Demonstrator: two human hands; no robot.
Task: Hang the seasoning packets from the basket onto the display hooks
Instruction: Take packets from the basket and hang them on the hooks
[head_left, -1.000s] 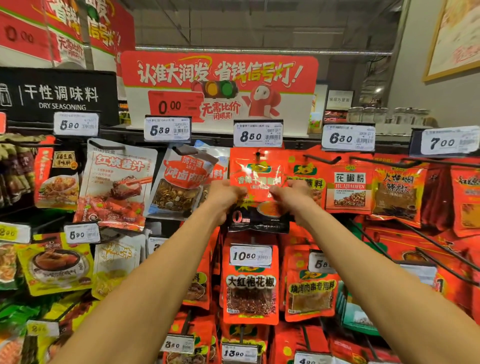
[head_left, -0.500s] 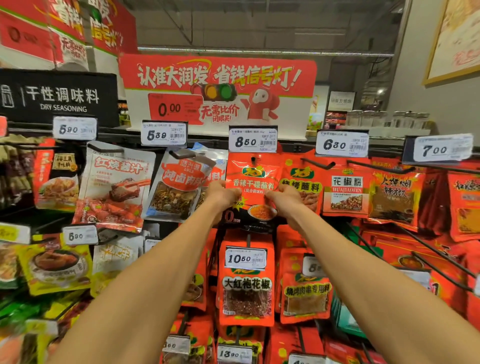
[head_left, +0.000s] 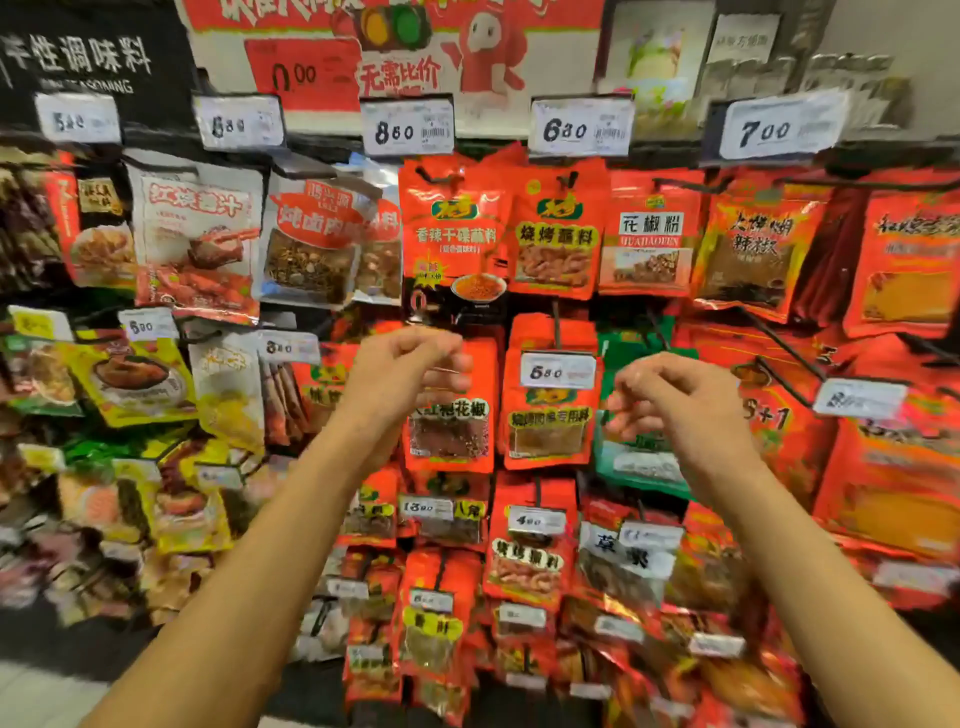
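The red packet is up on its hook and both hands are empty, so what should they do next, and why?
Probably drop down and fetch another packet. The red packet hangs under the 8.50 tag, while the left hand and right hand hover below it with loosely curled fingers, holding nothing. The basket is out of view.

1. A display rack (head_left: 322, 150) with a dark top rail carries hooks across its whole width, each row hung with seasoning packets.
2. White price tags sit along the top rail; the clearest read 8.50 (head_left: 408, 130), 6.80 (head_left: 581, 129) and 7.00 (head_left: 779, 130).
3. Under the 8.50 tag hangs a red-and-black packet (head_left: 452, 234), touching a red barbecue-seasoning packet (head_left: 558, 234) just beside it.
4. Further right hang a packet labelled HUAJIAOFEN (head_left: 649, 234) and an orange-red chilli packet (head_left: 756, 244).
5. To the left hang a white sauce packet (head_left: 195, 234) and a clear-windowed spice packet (head_left: 317, 244).
6. Lower rows hold red packets at centre and yellow ones (head_left: 130, 374) at left, blurred.
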